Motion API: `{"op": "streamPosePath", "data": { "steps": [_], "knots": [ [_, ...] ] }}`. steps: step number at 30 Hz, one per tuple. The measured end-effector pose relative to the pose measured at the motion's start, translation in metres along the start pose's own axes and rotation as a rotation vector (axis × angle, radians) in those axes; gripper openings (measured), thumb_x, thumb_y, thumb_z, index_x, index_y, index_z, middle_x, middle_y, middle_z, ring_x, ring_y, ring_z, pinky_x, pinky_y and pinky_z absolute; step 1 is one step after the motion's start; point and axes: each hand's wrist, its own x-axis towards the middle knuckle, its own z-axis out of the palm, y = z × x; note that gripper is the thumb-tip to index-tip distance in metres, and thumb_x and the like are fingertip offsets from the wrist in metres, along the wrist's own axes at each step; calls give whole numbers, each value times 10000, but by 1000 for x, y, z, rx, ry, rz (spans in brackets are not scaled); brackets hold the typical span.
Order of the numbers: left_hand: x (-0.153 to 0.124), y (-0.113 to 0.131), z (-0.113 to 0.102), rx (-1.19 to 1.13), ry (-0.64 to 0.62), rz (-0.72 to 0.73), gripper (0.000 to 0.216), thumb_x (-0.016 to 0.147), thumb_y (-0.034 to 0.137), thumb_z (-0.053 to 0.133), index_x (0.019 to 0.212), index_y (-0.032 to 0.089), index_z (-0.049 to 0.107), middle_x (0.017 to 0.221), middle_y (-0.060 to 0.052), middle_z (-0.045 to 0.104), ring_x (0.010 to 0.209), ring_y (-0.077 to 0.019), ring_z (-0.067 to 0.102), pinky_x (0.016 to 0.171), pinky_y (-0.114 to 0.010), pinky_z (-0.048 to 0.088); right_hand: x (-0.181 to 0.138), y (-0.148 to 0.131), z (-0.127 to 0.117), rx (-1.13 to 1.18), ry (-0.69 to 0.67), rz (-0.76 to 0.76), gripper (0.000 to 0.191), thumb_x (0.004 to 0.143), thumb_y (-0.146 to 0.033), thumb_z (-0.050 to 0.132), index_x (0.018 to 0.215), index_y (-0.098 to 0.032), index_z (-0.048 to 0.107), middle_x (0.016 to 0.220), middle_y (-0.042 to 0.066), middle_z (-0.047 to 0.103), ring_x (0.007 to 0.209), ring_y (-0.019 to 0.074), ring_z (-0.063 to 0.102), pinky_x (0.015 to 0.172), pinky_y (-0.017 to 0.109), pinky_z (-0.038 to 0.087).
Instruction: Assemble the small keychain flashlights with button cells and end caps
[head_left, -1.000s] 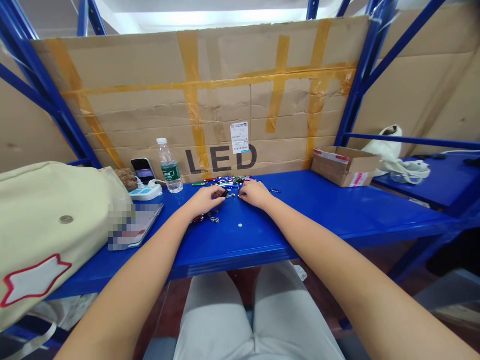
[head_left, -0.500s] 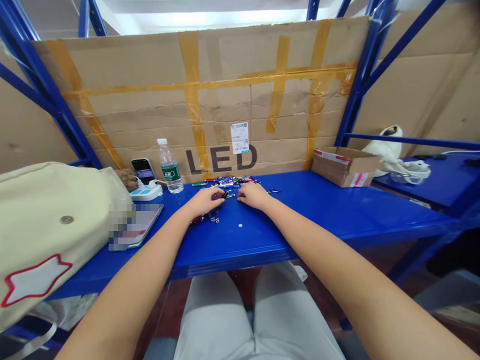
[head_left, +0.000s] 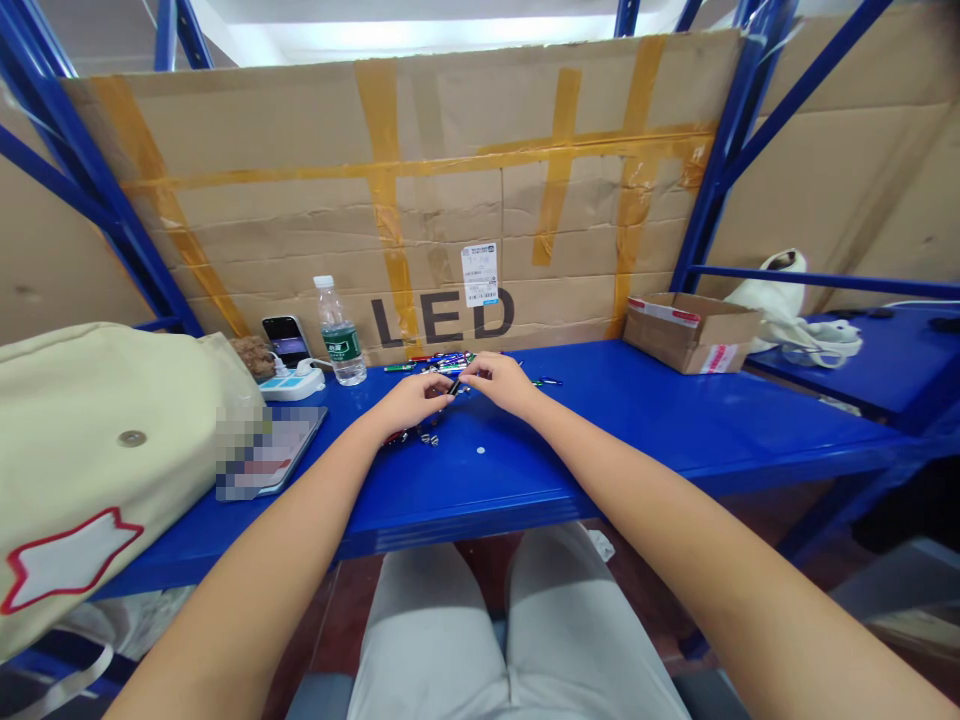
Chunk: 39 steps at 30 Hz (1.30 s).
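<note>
Head view, and there's just the one. Both hands meet in the middle of the frame over the blue desk (head_left: 570, 455). The left hand (head_left: 409, 400) has its fingers pinched on a small dark stick-like part (head_left: 454, 386), tilted up toward the right hand (head_left: 504, 381). The right hand's fingers are pressed together at the top end of that same part, so both hands share it just above the desk.

Behind the hands, toward the cardboard wall (head_left: 450, 200), lies a heap of small coloured pieces (head_left: 450, 362). A few loose metal bits (head_left: 420, 436) sit just below the left hand.

To me this looks like the fitting step, one small piece going onto another. The next move calls for a steady left-hand pinch and a careful line-up from the right.

Left of centre stand a water bottle (head_left: 339, 335) and a phone (head_left: 284, 340), with a cream bag (head_left: 90, 440) at the far left and an open carton (head_left: 690, 330) to the right.
</note>
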Motion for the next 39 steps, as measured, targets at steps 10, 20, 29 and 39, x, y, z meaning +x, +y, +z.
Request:
{"op": "streamPosePath", "data": {
  "steps": [10, 20, 29, 39],
  "knots": [
    [1, -5, 1, -30, 45, -22, 314, 740, 333, 588, 999, 168, 654, 956, -55, 691, 835, -194, 625, 741, -313, 494, -1, -1, 0, -50, -25, -43, 80, 813, -186, 606, 756, -151, 651, 763, 22, 606, 728, 130, 534, 704, 247, 402],
    [0, -3, -1, 37, 70, -3, 299, 761, 322, 555, 987, 154, 653, 950, -54, 682, 814, -189, 609, 757, -316, 479, -2, 1, 3, -27, -57, -63, 125, 837, -184, 541, 841, -157, 663, 842, 36, 653, 789, 142, 563, 728, 253, 408],
    [2, -10, 0, 65, 120, 19, 275, 774, 296, 567, 1011, 179, 642, 1014, -50, 682, 906, -206, 618, 863, -353, 473, -1, 12, 0, -264, -143, 74, 308, 813, -92, 473, 1060, -154, 648, 1010, 64, 659, 896, 155, 578, 819, 262, 422],
    [2, -9, -2, -19, 97, 88, 262, 779, 292, 566, 1007, 170, 608, 1048, -67, 660, 960, -193, 614, 879, -346, 468, -3, 14, 6, -628, -385, 0, 268, 872, -198, 492, 1054, -240, 684, 1066, 54, 658, 993, 217, 566, 799, 297, 423]
  ]
}}
